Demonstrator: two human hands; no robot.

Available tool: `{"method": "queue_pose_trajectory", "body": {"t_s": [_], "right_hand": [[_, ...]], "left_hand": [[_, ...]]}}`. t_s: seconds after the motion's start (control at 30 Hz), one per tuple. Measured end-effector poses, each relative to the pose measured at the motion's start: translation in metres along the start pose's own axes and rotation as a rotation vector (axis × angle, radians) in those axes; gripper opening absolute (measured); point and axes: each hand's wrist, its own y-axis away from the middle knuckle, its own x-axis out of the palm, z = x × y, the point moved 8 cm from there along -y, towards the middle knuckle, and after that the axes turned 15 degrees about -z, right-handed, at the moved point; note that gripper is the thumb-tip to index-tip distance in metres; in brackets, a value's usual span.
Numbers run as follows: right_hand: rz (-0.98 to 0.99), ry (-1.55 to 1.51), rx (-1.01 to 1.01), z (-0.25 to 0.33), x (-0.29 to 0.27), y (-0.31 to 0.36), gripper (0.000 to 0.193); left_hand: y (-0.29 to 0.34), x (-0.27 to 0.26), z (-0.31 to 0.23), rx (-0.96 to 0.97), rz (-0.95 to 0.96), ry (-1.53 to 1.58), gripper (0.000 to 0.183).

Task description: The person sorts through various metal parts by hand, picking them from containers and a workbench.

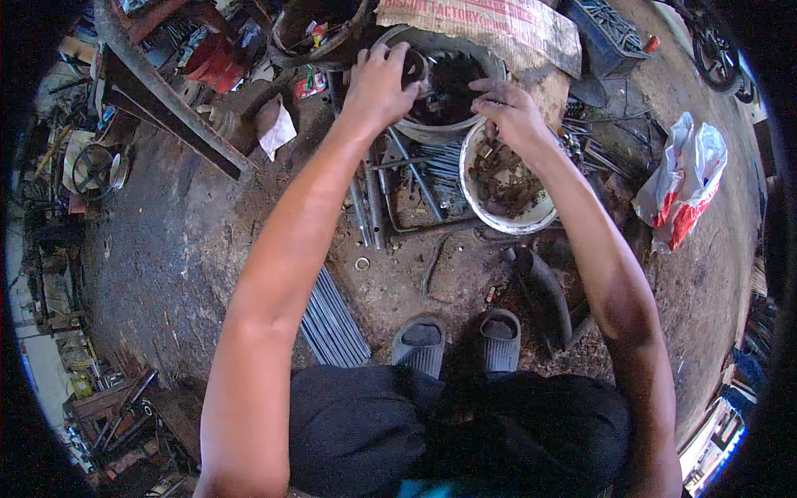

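My left hand (378, 91) is at the left rim of a round grey tub (440, 133), its fingers curled around what looks like a dark ring-shaped metal part (422, 70). Most of that part is hidden behind the fingers. Inside the tub lie dark, greasy pieces too dim to tell apart. Over the tub's right side reaches my right hand (508, 112), fingers spread and stretched to the left, with nothing visible in them. Just below the right hand stands a white bucket (506, 226) with dirt and small scraps in it.
Cardboard (498, 33) covers the tub's far edge. Metal rods (448, 166) lie between tub and bucket, and a bundle of bars (332, 324) is beside my left foot. A curved pipe (544, 290) lies near my right sandal. Right stands a plastic bag (685, 183); far right, a bin of bolts (602, 50).
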Motion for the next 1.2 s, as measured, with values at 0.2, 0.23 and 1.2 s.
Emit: {"method": "queue_pose_trajectory", "body": {"t_s": [0.2, 0.23, 1.2], "right_hand": [[0.0, 0.085, -0.108, -0.008, 0.004, -0.008, 0.035], [-0.001, 0.084, -0.107, -0.011, 0.003, -0.009, 0.035], [0.098, 0.603, -0.162, -0.081, -0.076, 0.015, 0.024]], "left_hand": [[0.009, 0.011, 0.014, -0.023, 0.054, -0.012, 0.053], [0.01, 0.012, 0.014, -0.007, 0.033, 0.024, 0.051], [0.1, 0.089, -0.161, 0.303, 0.543, 0.493, 0.023]]}}
